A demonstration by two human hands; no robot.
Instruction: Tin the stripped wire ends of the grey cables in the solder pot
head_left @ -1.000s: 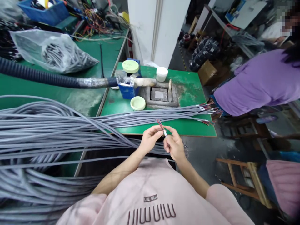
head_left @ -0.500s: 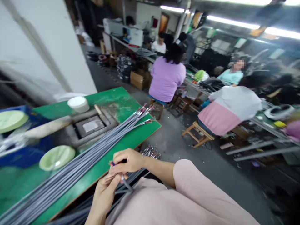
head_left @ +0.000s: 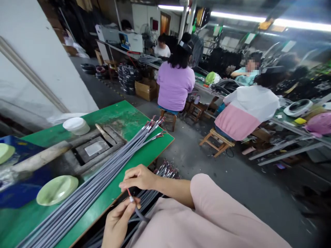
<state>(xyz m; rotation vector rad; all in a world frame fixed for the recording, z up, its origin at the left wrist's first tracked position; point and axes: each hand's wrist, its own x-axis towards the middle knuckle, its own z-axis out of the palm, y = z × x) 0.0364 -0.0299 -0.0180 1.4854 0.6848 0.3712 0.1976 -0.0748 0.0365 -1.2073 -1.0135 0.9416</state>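
Beside a green tabletop [head_left: 144, 155], a worker's left hand [head_left: 117, 220] pinches a grey, round-jacketed cable [head_left: 139, 214] near its white-banded end while the right hand [head_left: 141, 177] grips its thin red wires [head_left: 128, 193] by fingertip; a steady lower hold should keep them from twisting.

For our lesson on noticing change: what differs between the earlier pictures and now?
The view has swung right. The left hand now grips the cable near its white band, where the right hand held it at first; that hand now pinches its red wires. The grey cable bundle stays on the green table.
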